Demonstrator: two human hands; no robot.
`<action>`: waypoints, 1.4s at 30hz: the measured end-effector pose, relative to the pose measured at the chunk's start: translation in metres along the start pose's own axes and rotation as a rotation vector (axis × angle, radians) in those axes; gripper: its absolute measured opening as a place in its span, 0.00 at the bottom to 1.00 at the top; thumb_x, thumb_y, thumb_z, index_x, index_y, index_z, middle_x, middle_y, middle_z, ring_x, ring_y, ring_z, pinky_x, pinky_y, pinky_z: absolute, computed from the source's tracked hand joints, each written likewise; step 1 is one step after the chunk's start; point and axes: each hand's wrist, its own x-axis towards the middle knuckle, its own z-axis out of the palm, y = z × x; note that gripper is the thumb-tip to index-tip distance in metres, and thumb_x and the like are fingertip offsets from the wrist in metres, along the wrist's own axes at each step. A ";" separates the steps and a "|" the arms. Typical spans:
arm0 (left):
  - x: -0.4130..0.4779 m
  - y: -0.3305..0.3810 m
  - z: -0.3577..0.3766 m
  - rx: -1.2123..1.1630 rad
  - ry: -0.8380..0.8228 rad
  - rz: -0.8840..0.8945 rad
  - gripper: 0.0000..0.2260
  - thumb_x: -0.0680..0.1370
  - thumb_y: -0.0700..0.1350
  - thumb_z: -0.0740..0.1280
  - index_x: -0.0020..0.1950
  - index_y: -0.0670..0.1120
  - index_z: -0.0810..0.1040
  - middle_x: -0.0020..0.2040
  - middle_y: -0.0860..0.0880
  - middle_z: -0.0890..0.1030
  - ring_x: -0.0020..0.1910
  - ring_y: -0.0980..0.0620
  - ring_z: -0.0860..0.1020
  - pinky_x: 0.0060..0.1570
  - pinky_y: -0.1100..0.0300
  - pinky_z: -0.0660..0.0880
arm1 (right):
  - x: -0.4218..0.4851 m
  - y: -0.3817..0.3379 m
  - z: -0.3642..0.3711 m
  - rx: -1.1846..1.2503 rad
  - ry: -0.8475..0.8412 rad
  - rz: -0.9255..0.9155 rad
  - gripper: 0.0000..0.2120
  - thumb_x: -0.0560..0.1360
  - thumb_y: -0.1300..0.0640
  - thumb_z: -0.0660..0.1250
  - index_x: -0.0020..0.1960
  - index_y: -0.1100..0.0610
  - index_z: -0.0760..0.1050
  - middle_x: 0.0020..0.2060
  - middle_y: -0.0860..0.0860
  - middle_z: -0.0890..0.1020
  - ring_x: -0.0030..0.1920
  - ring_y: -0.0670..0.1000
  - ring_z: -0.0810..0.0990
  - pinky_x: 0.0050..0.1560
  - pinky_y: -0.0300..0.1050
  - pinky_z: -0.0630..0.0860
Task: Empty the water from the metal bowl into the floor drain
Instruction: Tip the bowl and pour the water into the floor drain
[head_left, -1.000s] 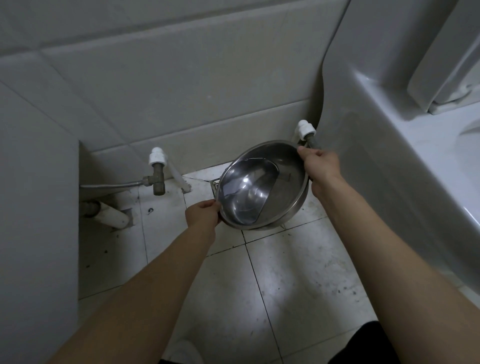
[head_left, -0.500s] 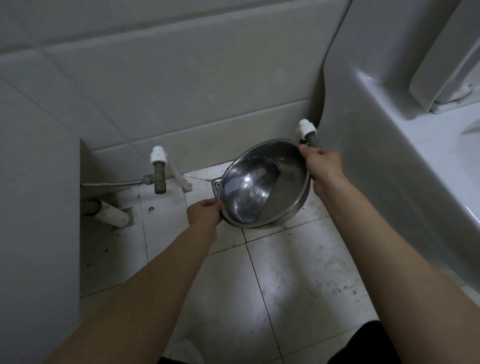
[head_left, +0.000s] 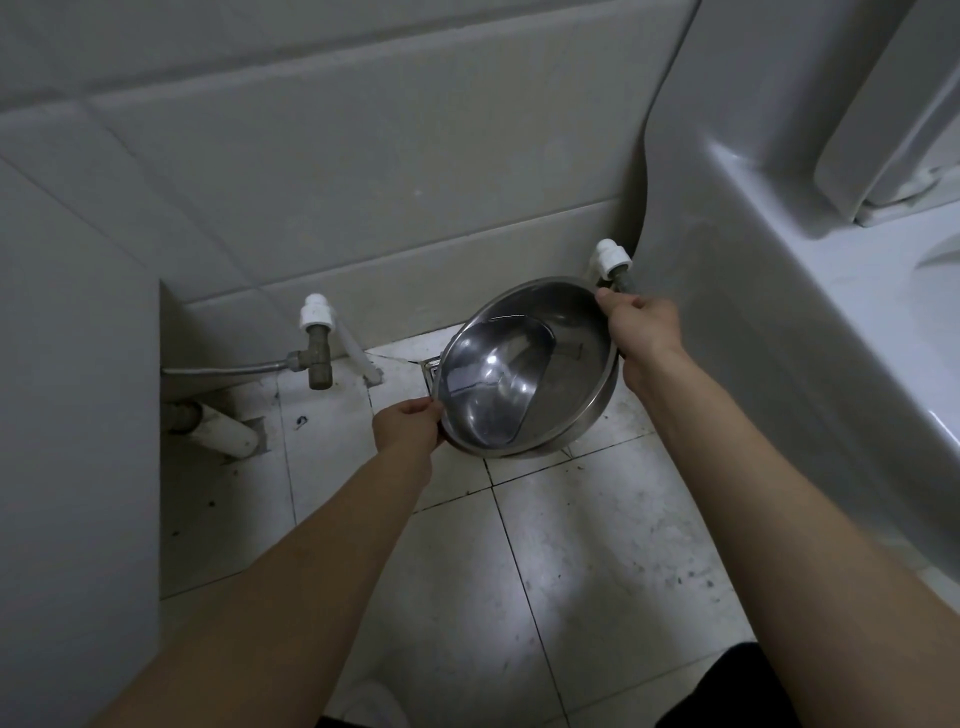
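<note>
A round metal bowl (head_left: 566, 358) hangs low over the tiled floor, tilted down toward the left. Water (head_left: 488, 389) is pooled in its lower left part. My left hand (head_left: 408, 428) grips the bowl's lower left rim. My right hand (head_left: 644, 325) grips the upper right rim, held higher. A corner of the square metal floor drain (head_left: 431, 368) shows just beyond the bowl's left edge; the rest of the drain is hidden under the bowl.
A white toilet (head_left: 810, 291) fills the right side. A brass valve with a white cap (head_left: 318, 343) and a hose stand at the wall on the left, another white-capped valve (head_left: 609, 260) beside the toilet. A white pipe (head_left: 223, 431) lies on the floor at left. A grey wall closes the left.
The bowl has tipped a little more toward the left, and the pooled water has shifted closer to the lower left rim. Both hands keep their grip.
</note>
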 end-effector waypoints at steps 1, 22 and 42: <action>0.000 0.000 0.000 0.001 -0.001 0.001 0.06 0.75 0.33 0.73 0.51 0.39 0.82 0.54 0.38 0.83 0.51 0.40 0.83 0.47 0.56 0.82 | 0.000 0.000 0.000 0.001 -0.001 0.000 0.16 0.80 0.56 0.69 0.60 0.67 0.80 0.43 0.53 0.83 0.45 0.51 0.81 0.57 0.47 0.79; 0.000 -0.004 0.000 0.026 -0.004 0.018 0.11 0.76 0.33 0.73 0.58 0.37 0.82 0.53 0.38 0.83 0.46 0.43 0.83 0.43 0.57 0.82 | 0.003 0.002 0.001 0.016 -0.006 0.012 0.17 0.80 0.55 0.69 0.61 0.68 0.79 0.40 0.51 0.81 0.43 0.49 0.81 0.52 0.46 0.78; -0.002 -0.008 -0.001 0.025 0.002 0.016 0.08 0.75 0.33 0.73 0.53 0.38 0.82 0.50 0.39 0.84 0.48 0.41 0.84 0.51 0.51 0.83 | 0.005 0.005 -0.001 -0.024 0.000 -0.028 0.11 0.79 0.54 0.70 0.52 0.64 0.81 0.39 0.54 0.81 0.44 0.52 0.81 0.50 0.46 0.78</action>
